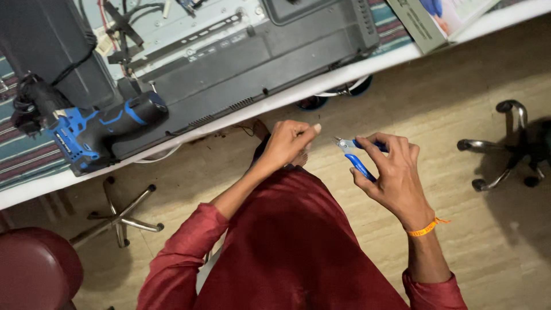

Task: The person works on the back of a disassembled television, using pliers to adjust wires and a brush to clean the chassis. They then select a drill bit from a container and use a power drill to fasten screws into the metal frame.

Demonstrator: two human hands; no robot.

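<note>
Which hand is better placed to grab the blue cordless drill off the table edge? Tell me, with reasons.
Left, probably. The left hand holds nothing I can make out and is on the side nearer the blue cordless drill at the table edge. The right hand is farther off and already grips blue-handled cutters.

White counter (367,68) runs diagonally across the top, covered by a striped cloth (23,152). On it: opened black flat-panel chassis (247,51), blue-black cordless drill (100,129), a box (436,20) at right. Wood-look floor (459,103) below carries chair bases (511,146).
</note>
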